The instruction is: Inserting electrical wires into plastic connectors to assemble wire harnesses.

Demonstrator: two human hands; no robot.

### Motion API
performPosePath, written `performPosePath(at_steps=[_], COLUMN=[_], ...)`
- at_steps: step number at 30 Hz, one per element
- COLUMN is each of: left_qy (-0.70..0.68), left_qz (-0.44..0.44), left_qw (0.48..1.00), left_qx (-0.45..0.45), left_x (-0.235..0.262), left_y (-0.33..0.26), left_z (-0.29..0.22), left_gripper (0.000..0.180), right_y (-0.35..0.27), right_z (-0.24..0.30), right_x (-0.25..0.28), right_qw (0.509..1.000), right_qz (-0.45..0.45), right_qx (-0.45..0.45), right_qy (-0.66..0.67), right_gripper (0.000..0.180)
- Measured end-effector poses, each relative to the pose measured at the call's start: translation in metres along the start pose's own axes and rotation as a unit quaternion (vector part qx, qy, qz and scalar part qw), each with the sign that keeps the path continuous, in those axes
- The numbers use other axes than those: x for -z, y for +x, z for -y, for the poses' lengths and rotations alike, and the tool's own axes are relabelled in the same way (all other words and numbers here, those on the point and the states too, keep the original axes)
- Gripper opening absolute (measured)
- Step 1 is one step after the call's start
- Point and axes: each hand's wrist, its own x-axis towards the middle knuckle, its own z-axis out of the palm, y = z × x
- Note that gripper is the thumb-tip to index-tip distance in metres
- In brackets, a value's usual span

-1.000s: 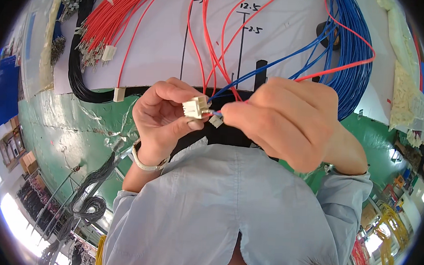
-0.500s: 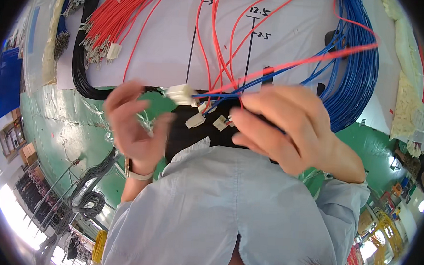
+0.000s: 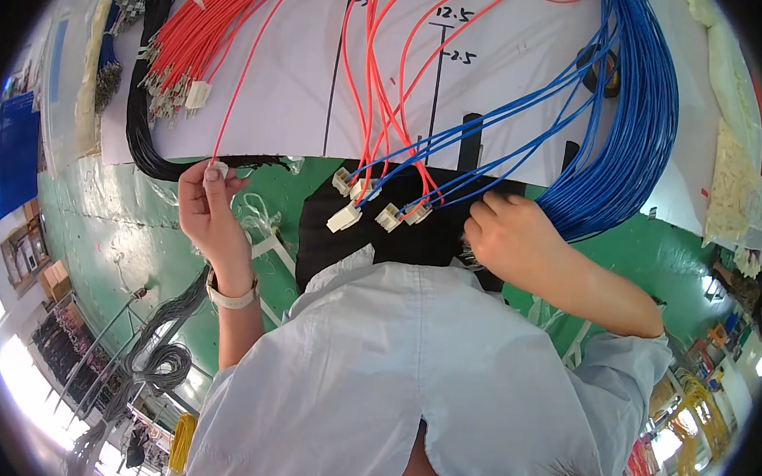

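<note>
My left hand (image 3: 214, 216), near the table's front edge, pinches a small white connector (image 3: 218, 169). A single red wire (image 3: 250, 67) runs up from it. Over my lap, my right hand (image 3: 523, 245) has its fingers curled in by the ends of the blue wire bundle (image 3: 631, 156); what they grip is hidden. Between the hands, several white connectors, one a white plug housing (image 3: 344, 218), hang over dark cloth (image 3: 328, 252) with red and blue wires attached.
A bundle of red wires (image 3: 211, 22) with metal terminals lies at the far left, a loose white connector (image 3: 198, 95) on it. Beside it curves a black cable bundle (image 3: 137, 122). The white tabletop (image 3: 293, 104) carries drawn lines. A bag of pale connectors (image 3: 733, 187) sits far right.
The connector between my hands has dropped among the others, its wires now slack. My left hand has moved left and closed on another connector. My right hand has moved to the blue wire ends.
</note>
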Motion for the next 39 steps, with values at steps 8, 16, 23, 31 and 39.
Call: performPosePath(at_steps=[8,16,23,31,39], left_qy=[-0.153,-0.199,-0.287,-0.232,-0.198], left_qz=[0.166,0.335,0.376,0.409,0.361], left_qw=[0.974,0.916,0.880,0.881,0.909], left_qx=[-0.007,-0.092,0.032,-0.052,-0.067], left_x=[-0.010,-0.034,-0.042,-0.049,-0.048], left_y=[-0.034,-0.041,-0.046,-0.040,-0.039], left_z=[-0.048,-0.060,-0.065,-0.063,-0.066], left_gripper=[0.023,0.040,0.035,0.035,0.033], right_y=[-0.001,0.002,0.007,0.032,0.038], right_z=[0.001,0.004,-0.003,-0.010,-0.007], right_x=[0.018,0.042,0.091,0.097,0.097], right_qw=[0.999,0.996,0.895,0.868,0.871], right_qz=[-0.051,-0.051,-0.308,-0.441,-0.393], right_qx=[0.002,0.023,0.065,0.063,0.024], right_qy=[0.011,0.072,0.316,0.220,0.293], right_gripper=[0.012,0.015,0.021,0.026,0.014])
